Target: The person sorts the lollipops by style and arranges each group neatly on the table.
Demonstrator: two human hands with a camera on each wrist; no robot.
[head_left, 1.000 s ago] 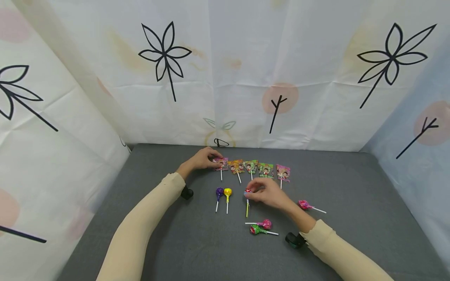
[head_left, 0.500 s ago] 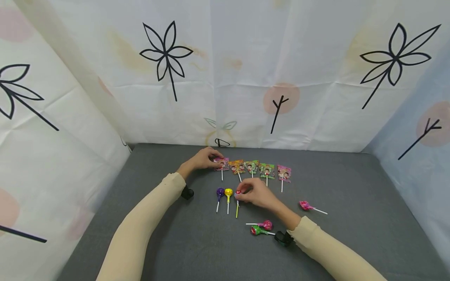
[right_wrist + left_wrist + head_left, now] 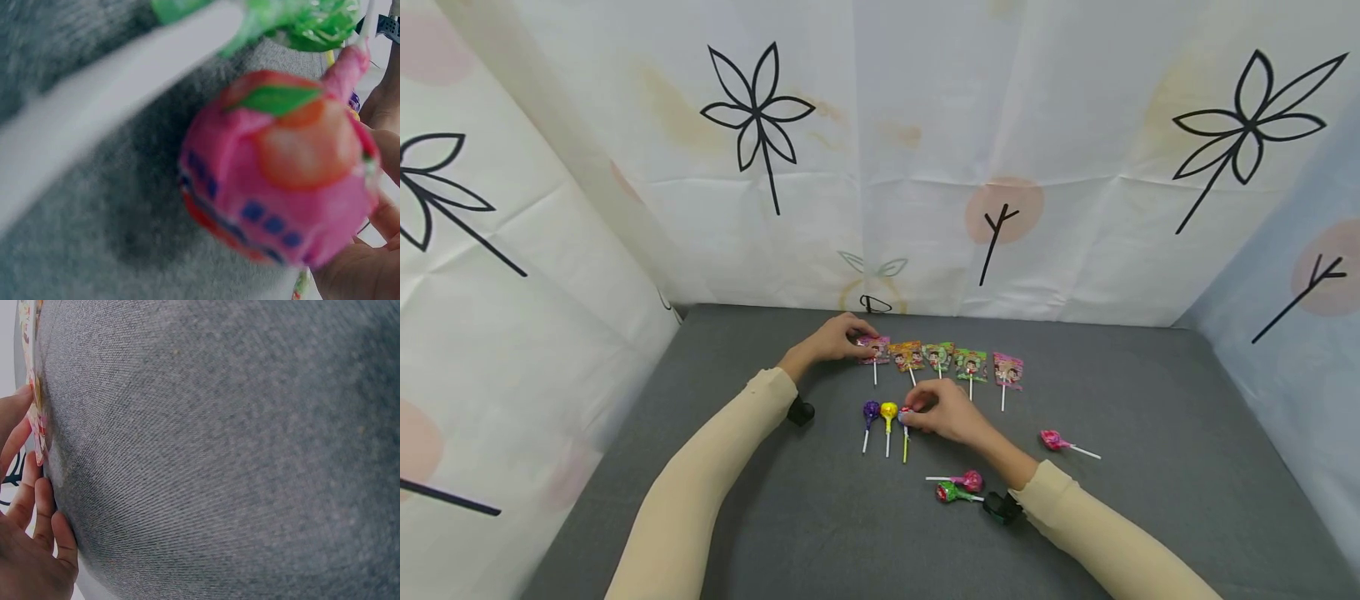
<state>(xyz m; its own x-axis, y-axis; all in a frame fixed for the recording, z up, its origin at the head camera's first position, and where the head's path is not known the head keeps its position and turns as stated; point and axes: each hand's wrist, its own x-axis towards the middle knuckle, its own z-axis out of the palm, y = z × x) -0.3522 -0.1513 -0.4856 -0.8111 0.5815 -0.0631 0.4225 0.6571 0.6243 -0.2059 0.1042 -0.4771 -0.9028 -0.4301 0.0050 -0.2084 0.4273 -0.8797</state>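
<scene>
In the head view my left hand [image 3: 838,338] is at the far row of flat-packet lollipops, thumb and finger at the edges of the leftmost pink packet lollipop [image 3: 876,351]. The left wrist view shows this packet [image 3: 39,425] edge-on against the fingers. With thumb and fingertips, my right hand [image 3: 949,412] pinches a ball lollipop [image 3: 906,446] with a yellowish stick, its head partly hidden. It stands beside a yellow lollipop [image 3: 889,412] and a purple lollipop [image 3: 871,411], sticks toward me. The right wrist view has a pink lollipop [image 3: 281,169] close up.
Beyond the left packet lie an orange packet [image 3: 907,356], two green packets [image 3: 972,365] and another pink packet [image 3: 1008,370]. A pink lollipop [image 3: 972,481] and a green lollipop [image 3: 947,492] lie near the right wrist. Another pink lollipop [image 3: 1054,440] lies right. Patterned cloth [image 3: 925,125] encloses the grey table [image 3: 820,517].
My right hand has carried the ball lollipop left, up beside the yellow one, then nearly stopped. My left hand has stayed at the pink packet.
</scene>
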